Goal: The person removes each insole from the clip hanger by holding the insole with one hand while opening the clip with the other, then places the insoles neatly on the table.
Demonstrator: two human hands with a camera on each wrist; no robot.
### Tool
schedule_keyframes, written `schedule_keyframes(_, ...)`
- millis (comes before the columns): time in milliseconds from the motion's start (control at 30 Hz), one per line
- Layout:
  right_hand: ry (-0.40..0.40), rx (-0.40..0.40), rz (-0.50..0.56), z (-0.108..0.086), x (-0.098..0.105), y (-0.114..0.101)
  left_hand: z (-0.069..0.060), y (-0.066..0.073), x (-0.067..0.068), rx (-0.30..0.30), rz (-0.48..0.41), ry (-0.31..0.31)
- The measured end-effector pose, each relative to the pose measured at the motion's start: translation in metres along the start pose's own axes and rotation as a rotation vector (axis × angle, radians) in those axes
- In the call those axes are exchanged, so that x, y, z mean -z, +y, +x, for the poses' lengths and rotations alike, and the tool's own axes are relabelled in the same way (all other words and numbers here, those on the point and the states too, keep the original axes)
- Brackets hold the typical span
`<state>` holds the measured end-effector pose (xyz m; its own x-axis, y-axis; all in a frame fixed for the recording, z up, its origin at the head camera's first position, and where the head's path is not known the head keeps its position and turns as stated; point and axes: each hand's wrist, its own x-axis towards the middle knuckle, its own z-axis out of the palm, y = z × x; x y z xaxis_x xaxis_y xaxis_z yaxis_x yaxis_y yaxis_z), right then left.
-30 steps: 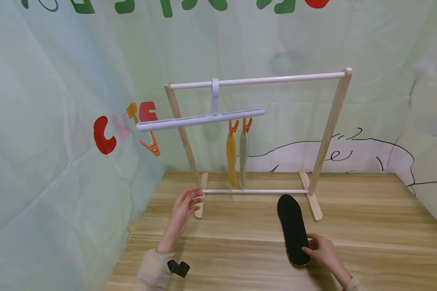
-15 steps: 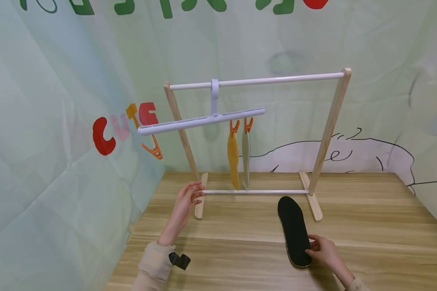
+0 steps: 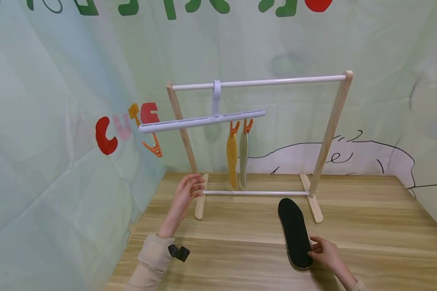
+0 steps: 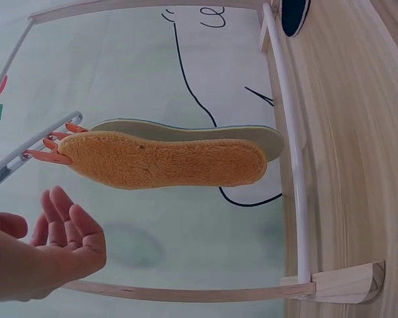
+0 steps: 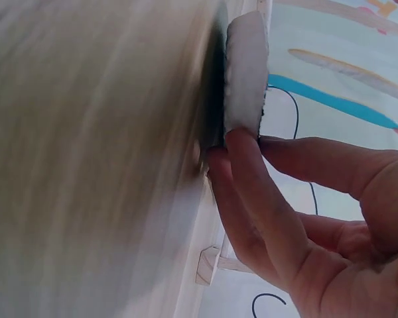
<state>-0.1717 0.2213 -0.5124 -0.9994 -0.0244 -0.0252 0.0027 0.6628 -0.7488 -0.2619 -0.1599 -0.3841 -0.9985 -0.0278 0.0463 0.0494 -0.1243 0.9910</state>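
Note:
My right hand [image 3: 325, 254] pinches the near end of a black insole [image 3: 294, 232] above the wooden table. In the right wrist view the insole's pale underside [image 5: 245, 79] shows between thumb and fingers. Loosely bent and holding nothing, my left hand [image 3: 185, 194] is by the left foot of a drying rack [image 3: 331, 133]. A lavender hanger [image 3: 202, 121] hangs on the rack's top bar. From its right half, orange clips [image 3: 247, 126] hold a fuzzy orange-yellow insole [image 4: 166, 162] and a grey-green insole [image 3: 244, 161]. Another orange clip [image 3: 153, 147] hangs at the hanger's left end without an insole.
The rack has wooden side posts and a white lower bar [image 3: 269, 193] near the table's back. A printed cloth backdrop [image 3: 94, 202] stands behind and left of the wood-grain table [image 3: 240, 250]. A small black device [image 3: 179, 252] sits at my left wrist.
My left hand has risen slightly beside the rack's left post. The hanging insoles have swayed a little. My right hand and the black insole stay nearly where they were.

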Motion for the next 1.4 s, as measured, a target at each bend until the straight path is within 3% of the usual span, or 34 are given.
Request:
schedule_keyframes(467, 0.006, -0.014, 0.020, -0.004, 0.010, -0.003, 0.014, 0.017, -0.006, 0.005, -0.024, -0.004)
schedule_keyframes(967, 0.015, -0.031, 0.077, -0.001, 0.016, -0.005, 0.034, 0.035, -0.019, -0.018, 0.045, -0.024)
schedule_keyframes(1400, 0.131, 0.135, 0.010, 0.013, 0.011, -0.018, 0.048, 0.049, -0.029, -0.055, 0.140, -0.053)
